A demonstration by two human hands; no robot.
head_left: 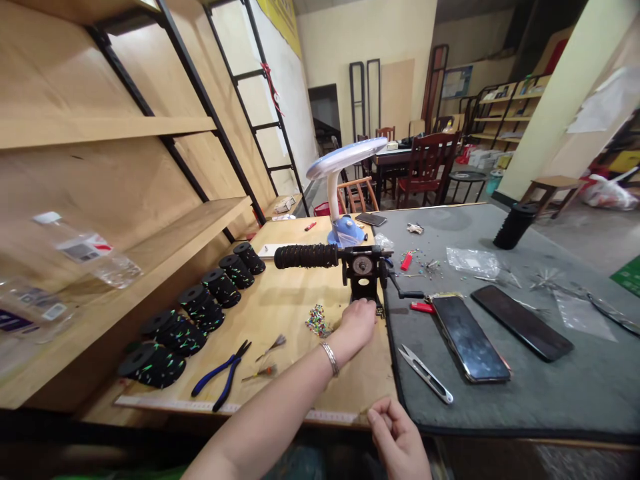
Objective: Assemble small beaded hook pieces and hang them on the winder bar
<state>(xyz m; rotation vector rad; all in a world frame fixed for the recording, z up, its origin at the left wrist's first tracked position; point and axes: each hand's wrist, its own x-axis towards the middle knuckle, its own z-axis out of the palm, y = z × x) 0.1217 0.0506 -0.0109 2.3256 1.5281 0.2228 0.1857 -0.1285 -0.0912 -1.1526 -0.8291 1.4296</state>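
Observation:
My left hand point(358, 323), with a silver bangle on the wrist, reaches to the base of a black hand-crank winder point(367, 273). Its fingers are curled down, and what they grip is hidden. Near the table's front edge, my right hand point(400, 437) is closed in a pinch; anything between its fingertips is too small to name. A dark ridged roll point(306, 256) sticks out leftward from the winder, and the crank handle point(411, 294) points right. Beside my left wrist lies a pile of small multicoloured beads point(317, 321). Blue-handled pliers point(223, 377) lie farther left.
Several black spools point(153, 365) line the left side below a wooden shelf point(165, 250). A blue-based lamp point(345, 230) stands behind the winder. On the grey mat point(500, 407) are thread snips point(425, 375), two phones point(470, 340), red lighters and a black roll point(515, 227).

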